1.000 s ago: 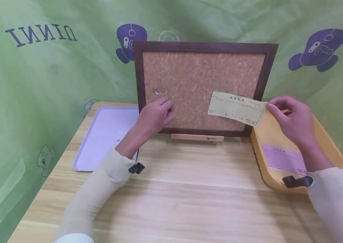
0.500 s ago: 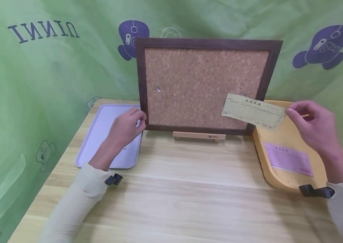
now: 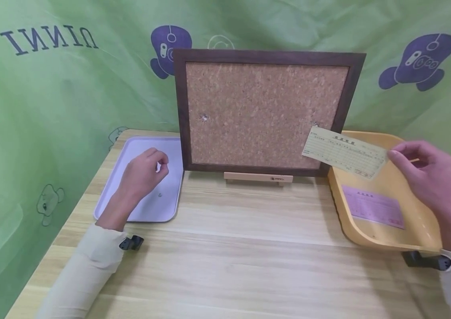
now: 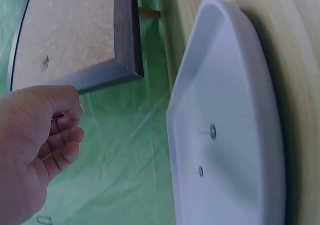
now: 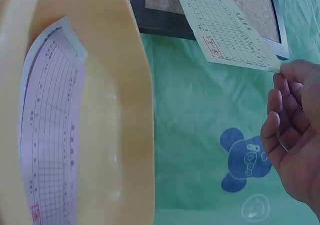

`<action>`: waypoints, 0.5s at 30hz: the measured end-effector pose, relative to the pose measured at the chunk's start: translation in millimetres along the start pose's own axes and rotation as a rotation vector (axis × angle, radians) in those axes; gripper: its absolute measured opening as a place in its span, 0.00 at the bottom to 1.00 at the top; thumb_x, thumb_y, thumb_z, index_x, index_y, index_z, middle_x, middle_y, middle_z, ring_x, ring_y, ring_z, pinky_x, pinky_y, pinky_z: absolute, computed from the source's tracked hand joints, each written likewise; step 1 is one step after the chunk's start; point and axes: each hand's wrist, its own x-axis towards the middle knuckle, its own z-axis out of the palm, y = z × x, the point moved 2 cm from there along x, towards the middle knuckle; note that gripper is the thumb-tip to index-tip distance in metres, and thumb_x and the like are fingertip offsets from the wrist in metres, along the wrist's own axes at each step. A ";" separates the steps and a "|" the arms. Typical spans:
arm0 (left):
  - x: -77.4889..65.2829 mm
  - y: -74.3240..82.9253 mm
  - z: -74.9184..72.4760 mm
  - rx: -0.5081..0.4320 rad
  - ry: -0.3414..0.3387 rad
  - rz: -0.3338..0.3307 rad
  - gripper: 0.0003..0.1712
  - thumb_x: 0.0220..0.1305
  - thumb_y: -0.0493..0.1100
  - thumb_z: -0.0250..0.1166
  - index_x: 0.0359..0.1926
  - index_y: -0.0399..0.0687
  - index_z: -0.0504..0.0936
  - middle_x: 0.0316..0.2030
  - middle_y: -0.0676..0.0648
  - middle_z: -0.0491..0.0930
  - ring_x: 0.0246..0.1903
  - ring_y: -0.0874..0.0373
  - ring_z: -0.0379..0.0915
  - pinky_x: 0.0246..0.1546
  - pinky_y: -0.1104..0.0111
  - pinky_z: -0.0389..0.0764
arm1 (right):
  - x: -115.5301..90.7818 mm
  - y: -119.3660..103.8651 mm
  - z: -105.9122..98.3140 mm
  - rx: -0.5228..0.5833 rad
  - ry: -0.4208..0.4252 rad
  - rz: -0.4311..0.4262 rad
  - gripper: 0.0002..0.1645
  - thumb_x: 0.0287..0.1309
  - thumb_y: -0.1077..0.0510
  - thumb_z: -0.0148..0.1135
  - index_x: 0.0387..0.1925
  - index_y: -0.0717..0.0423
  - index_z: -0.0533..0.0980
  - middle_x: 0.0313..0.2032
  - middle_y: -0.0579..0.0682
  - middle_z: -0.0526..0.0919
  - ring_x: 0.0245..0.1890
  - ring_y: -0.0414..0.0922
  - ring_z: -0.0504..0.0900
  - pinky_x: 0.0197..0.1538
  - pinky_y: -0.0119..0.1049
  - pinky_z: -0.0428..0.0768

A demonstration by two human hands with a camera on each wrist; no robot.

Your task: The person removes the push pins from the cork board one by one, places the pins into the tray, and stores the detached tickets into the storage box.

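My right hand (image 3: pixel 429 177) pinches the right end of a pale yellow receipt slip (image 3: pixel 345 150), over the orange-yellow bin (image 3: pixel 335 201). The slip's left corner overlaps the lower right of a dark-framed cork board (image 3: pixel 257 115). Over the lilac tray (image 3: pixel 169 210) hangs my left hand (image 3: pixel 141 175), fingers curled, thumb and index tip meeting. Whether something tiny sits between them is hidden. Small metal pins (image 4: pixel 213 131) lie on the tray in the left wrist view. A small shiny mark (image 3: pixel 204 118) shows on the cork's left side; I cannot tell its kind.
A pink slip (image 3: pixel 373 207) lies in the bin, with a pale slip (image 5: pixel 75 45) partly under it in the right wrist view. The board stands on a small wooden base (image 3: pixel 258 177) on the table (image 3: pixel 249 266). A green printed curtain (image 3: pixel 69 97) hangs behind.
My left hand has moved from in front of the cork, left and down, to above the tray. My right hand has carried the yellow slip right and slightly down, over the bin.
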 end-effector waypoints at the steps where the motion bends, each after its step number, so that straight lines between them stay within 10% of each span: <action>1: -0.6 -2.6 -0.7 0.000 -0.004 -0.016 0.06 0.54 0.26 0.65 0.30 0.38 0.82 0.28 0.43 0.79 0.26 0.50 0.75 0.25 0.60 0.77 | -0.7 0.8 -1.7 0.003 0.002 -0.003 0.03 0.63 0.65 0.68 0.38 0.56 0.83 0.31 0.25 0.80 0.29 0.26 0.76 0.35 0.13 0.72; 15: -28.4 -33.3 -9.7 0.038 -0.097 -0.154 0.04 0.52 0.29 0.67 0.29 0.40 0.82 0.26 0.43 0.79 0.25 0.51 0.72 0.27 0.59 0.73 | -10.4 21.4 -20.3 -0.006 -0.024 0.012 0.16 0.62 0.69 0.66 0.34 0.41 0.82 0.28 0.23 0.80 0.27 0.23 0.75 0.32 0.13 0.69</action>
